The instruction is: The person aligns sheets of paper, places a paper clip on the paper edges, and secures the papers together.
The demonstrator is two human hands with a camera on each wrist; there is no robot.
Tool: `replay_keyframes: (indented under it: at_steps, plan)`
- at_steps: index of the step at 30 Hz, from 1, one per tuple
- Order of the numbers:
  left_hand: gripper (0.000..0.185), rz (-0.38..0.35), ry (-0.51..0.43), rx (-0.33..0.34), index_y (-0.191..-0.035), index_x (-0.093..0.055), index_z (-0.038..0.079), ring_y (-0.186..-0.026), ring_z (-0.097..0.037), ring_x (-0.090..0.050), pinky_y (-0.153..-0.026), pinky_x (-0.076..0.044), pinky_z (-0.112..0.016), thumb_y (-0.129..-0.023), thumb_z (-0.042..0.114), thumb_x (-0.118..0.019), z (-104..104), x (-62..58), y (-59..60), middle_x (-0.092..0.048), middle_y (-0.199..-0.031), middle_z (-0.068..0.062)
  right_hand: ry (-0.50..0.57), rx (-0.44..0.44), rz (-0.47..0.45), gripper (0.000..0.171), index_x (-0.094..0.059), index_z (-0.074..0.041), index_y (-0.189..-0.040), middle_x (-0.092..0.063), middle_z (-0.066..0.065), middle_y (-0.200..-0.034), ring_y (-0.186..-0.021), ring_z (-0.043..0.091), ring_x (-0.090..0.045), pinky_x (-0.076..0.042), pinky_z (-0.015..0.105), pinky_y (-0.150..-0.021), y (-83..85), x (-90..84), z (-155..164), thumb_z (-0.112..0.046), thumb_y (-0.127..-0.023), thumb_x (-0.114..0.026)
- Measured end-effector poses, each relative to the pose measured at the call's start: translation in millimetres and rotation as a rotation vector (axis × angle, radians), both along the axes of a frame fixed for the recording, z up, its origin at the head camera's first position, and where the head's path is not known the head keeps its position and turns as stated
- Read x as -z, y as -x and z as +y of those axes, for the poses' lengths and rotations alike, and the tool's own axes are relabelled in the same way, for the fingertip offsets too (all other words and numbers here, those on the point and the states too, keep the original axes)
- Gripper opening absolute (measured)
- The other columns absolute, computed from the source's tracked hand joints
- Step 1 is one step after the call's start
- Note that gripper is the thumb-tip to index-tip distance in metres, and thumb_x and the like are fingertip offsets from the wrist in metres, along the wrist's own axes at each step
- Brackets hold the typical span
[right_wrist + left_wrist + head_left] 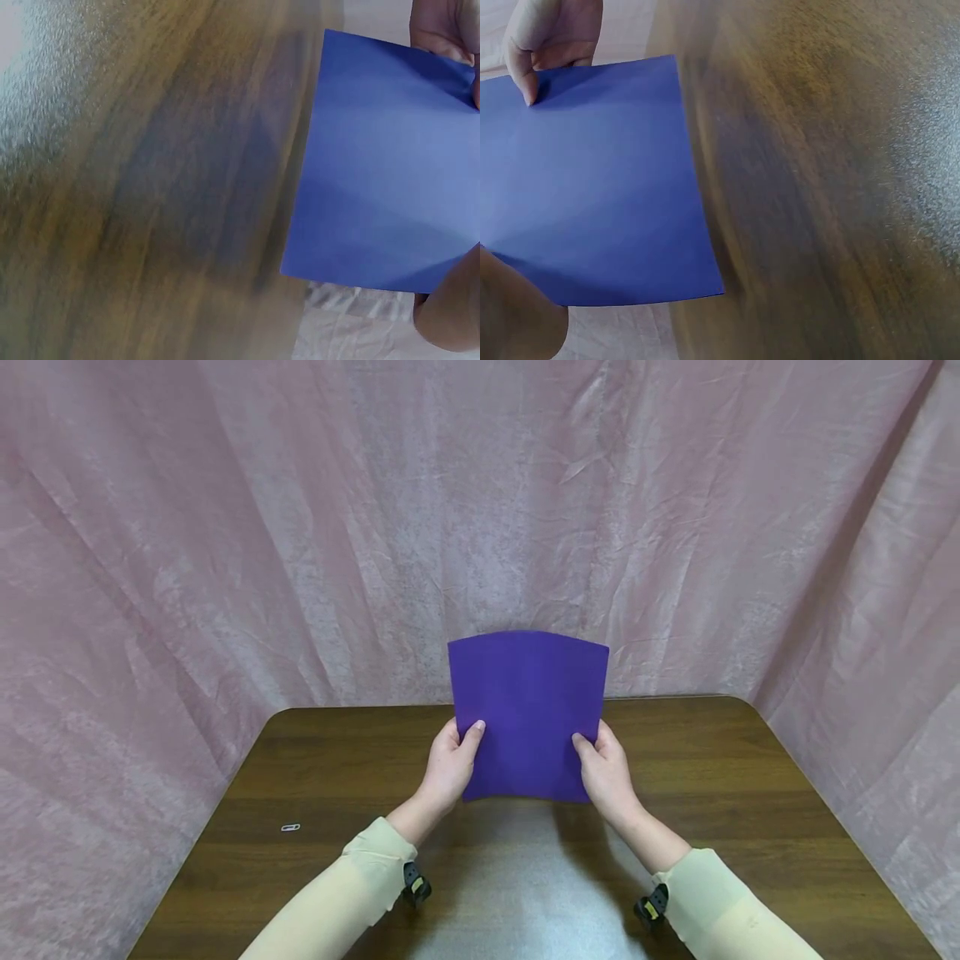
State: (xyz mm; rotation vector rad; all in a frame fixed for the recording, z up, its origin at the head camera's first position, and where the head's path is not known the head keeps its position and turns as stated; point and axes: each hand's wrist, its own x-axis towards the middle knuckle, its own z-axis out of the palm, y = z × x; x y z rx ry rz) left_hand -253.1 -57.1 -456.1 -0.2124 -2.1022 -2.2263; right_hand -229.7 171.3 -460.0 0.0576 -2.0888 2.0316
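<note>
A purple sheet of paper (529,713) is held upright above the dark wooden table (300,777), its top edge bowed a little. My left hand (452,765) pinches its left edge, thumb on the near face. My right hand (606,770) pinches the right edge the same way. In the left wrist view the purple sheet (592,187) fills the left side, with the other hand (551,37) at its far corner. The right wrist view shows the sheet (382,165) on the right and the other hand (446,30) at the top corner.
A small paper clip (290,827) lies on the table near its left edge. A pink wrinkled curtain (225,527) hangs behind and around the table. Both arms wear cream sleeves (345,902) with wrist-mounted cameras.
</note>
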Motion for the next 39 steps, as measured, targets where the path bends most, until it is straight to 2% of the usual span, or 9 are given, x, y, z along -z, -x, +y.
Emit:
replay_keyframes:
  at_steps: [5,7,15,22,29,39]
  plan:
    - [0.026,-0.015,0.049,0.021,-0.121,-0.062,0.0,-0.089,-0.028,-0.071,-0.079,-0.06,-0.046,-0.107,0.021,-0.056,-3,-4.5,-1.0,-0.072,-0.102,-0.016,-0.021,-0.012,-0.018,0.03,-0.056,0.002,-0.134,-0.065,0.023,-0.125,-0.105,0.022,-0.064,-0.052,0.031,-0.09,-2.6,-3.3,1,-0.002,-0.106,-0.045]
    - [0.028,-0.029,0.055,0.04,-0.122,-0.062,-0.001,-0.091,-0.029,-0.071,-0.079,-0.06,-0.046,-0.107,0.022,-0.056,-5,-5.8,-1.6,-0.072,-0.103,-0.017,-0.027,-0.015,-0.037,0.031,-0.056,0.002,-0.134,-0.065,0.024,-0.124,-0.104,0.022,-0.065,-0.053,0.032,-0.089,-3.4,-4.2,2,-0.002,-0.105,-0.046]
    - [0.029,-0.098,0.036,0.1,-0.125,-0.061,0.0,-0.085,-0.028,-0.072,-0.076,-0.06,-0.046,-0.106,0.022,-0.058,-11,-9.8,-5.0,-0.073,-0.101,-0.017,-0.065,-0.058,-0.084,0.033,-0.056,0.006,-0.135,-0.068,0.026,-0.118,-0.092,0.017,-0.068,-0.057,0.031,-0.081,-6.1,-9.8,9,0.0,-0.104,-0.047]
    - [0.029,-0.136,0.032,0.152,-0.123,-0.062,0.0,-0.081,-0.024,-0.072,-0.072,-0.06,-0.042,-0.105,0.022,-0.059,-16,-7.3,-4.3,-0.074,-0.098,-0.017,-0.063,-0.133,-0.113,0.038,-0.048,0.008,-0.142,-0.066,0.029,-0.121,-0.096,0.017,-0.068,-0.056,0.03,-0.083,-8.2,-12.6,15,0.001,-0.104,-0.044]
    - [0.027,-0.197,0.052,0.149,-0.12,-0.063,0.0,-0.079,-0.02,-0.071,-0.07,-0.059,-0.036,-0.105,0.023,-0.06,-19,-6.9,-5.4,-0.074,-0.093,-0.01,-0.015,-0.182,-0.19,0.038,-0.047,0.007,-0.142,-0.067,0.024,-0.119,-0.095,0.018,-0.069,-0.058,0.033,-0.081,-10.2,-14.2,18,0.0,-0.104,-0.044]
    - [0.024,-0.284,0.018,0.205,-0.117,-0.064,0.0,-0.078,-0.018,-0.072,-0.069,-0.059,-0.034,-0.104,0.019,-0.06,-22,-2.8,-6.6,-0.075,-0.089,-0.006,0.0,-0.215,-0.282,0.038,-0.048,0.009,-0.139,-0.072,0.016,-0.112,-0.091,0.017,-0.069,-0.057,0.033,-0.079,-13.4,-8.5,24,-0.001,-0.103,-0.047]
